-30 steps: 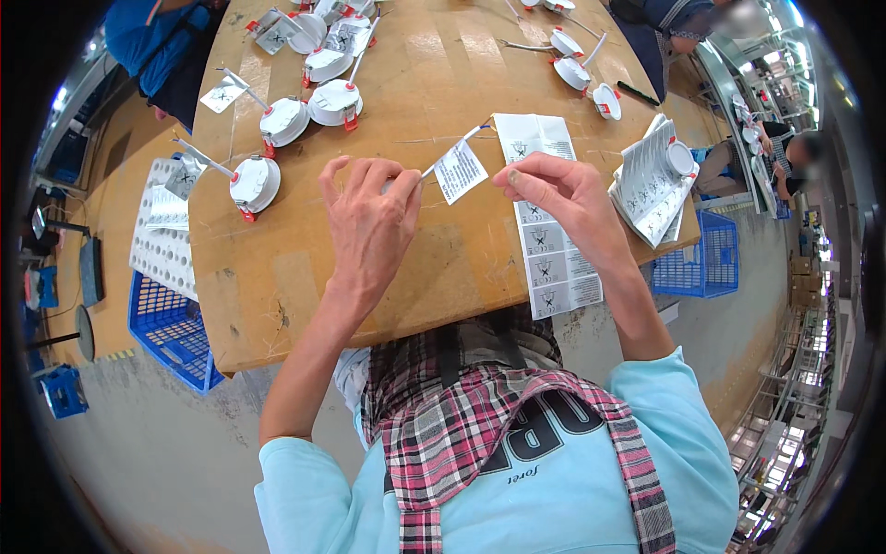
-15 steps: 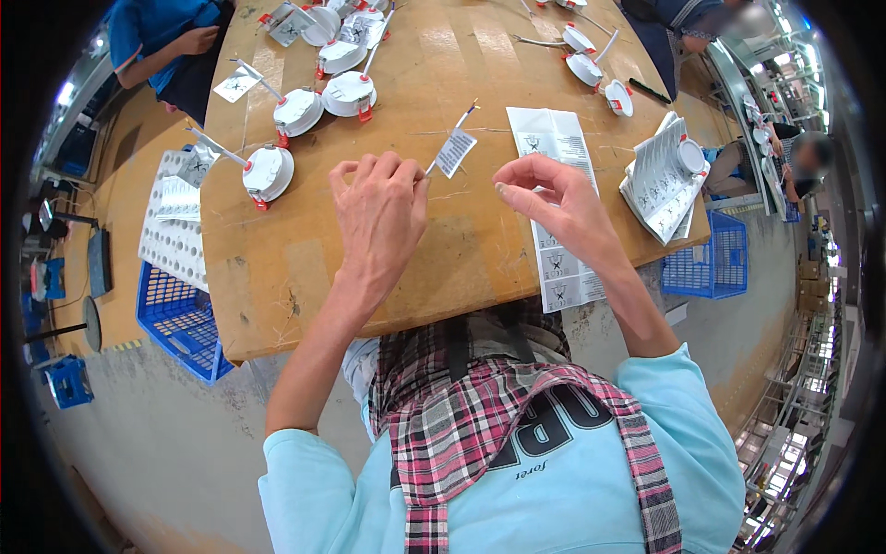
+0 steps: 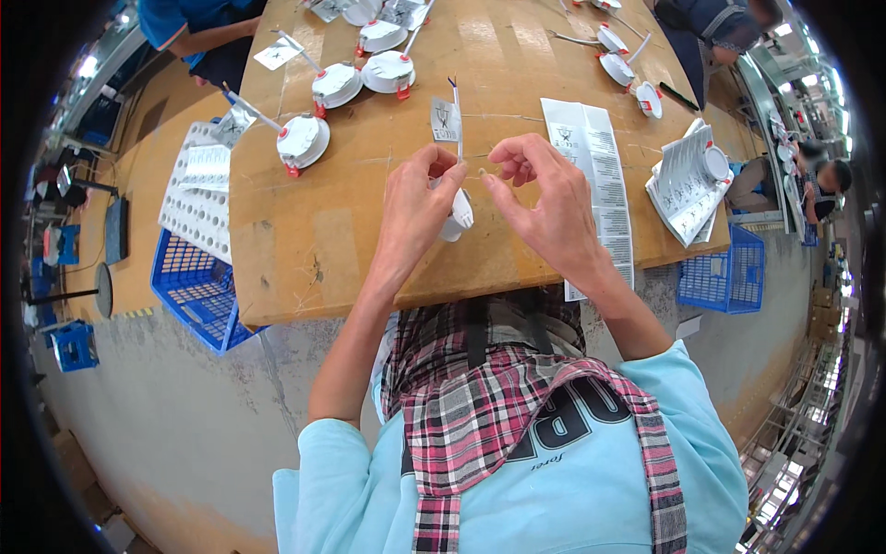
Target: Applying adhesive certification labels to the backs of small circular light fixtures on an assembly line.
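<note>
My left hand [image 3: 415, 208] is closed around a white downlight [image 3: 451, 229] over the near part of the table. Fingers hide much of the lamp, and its white body shows below them. Its white cable [image 3: 459, 129] sticks up past my fingertips, with a printed silver label [image 3: 445, 118] beside it. Just to the right, my right hand [image 3: 544, 198] hovers with curled fingers and the thumb apart from the index finger. No object shows between them.
A long printed sheet [image 3: 604, 185] lies right of my hands. Beyond it, a downlight [image 3: 715, 163] rests on stacked leaflets [image 3: 683, 198]. More downlights [image 3: 303, 143] stand at the left. Blue crates [image 3: 194, 291] are beside the table [image 3: 305, 249]. Co-workers [image 3: 208, 32] are at the far side.
The view has shifted, so the table contents appear moved. My left hand has turned, bringing the cable more upright and the lamp body into sight. My right hand's thumb and index finger have parted.
</note>
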Demonstrator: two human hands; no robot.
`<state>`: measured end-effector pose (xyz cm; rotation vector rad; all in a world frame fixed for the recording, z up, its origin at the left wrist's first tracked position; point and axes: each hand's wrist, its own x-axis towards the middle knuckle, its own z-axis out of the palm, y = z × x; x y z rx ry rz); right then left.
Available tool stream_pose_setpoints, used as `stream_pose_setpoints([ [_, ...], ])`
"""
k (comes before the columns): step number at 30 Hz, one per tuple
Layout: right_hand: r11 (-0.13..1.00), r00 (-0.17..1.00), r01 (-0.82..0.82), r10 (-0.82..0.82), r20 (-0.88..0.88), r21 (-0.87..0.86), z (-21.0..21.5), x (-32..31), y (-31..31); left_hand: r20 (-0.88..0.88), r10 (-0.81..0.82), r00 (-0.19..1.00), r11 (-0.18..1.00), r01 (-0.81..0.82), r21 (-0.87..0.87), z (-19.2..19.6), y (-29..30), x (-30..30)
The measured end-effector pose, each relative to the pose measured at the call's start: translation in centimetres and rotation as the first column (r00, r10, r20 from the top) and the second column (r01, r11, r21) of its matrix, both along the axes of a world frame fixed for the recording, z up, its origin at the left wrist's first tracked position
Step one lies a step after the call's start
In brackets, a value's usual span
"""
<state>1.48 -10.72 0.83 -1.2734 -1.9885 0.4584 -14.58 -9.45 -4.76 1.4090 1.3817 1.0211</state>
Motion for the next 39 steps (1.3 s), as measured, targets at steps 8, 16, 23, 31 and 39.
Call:
stream_pose_setpoints([
  [8, 0.975, 0.994, 0.019, -0.043, 0.101, 0.223, -0.1, -1.2, 0.6, -0.093, -0.016, 0.996, 0.999, 0.019, 0.037, 1.0, 0.1, 0.1],
  [16, 0.951, 0.983, -0.016, -0.042, 0.181, 0.309, -0.3, -1.4, 2.2, -0.236, -0.048, 0.971, 0.998, 0.053, 0.015, 0.8, 0.8, 0.3],
  [23, 0.938, 0.97, -0.041, -0.045, 0.239, 0.344, -0.9, -1.5, 2.9, -0.405, -0.05, 0.913, 0.998, 0.064, 0.023, 1.9, 0.8, 0.7],
  [31, 0.942, 0.976, -0.011, -0.062, 0.207, 0.334, -1.5, -1.6, 3.6, -0.498, -0.07, 0.864, 0.995, 0.098, 0.03, 2.3, 0.8, 0.9],
  [39, 0.948, 0.992, 0.076, -0.102, 0.07, 0.309, -2.3, -1.7, 3.8, -0.162, 0.082, 0.983, 0.969, -0.041, 0.242, 0.7, 0.4, -0.1],
])
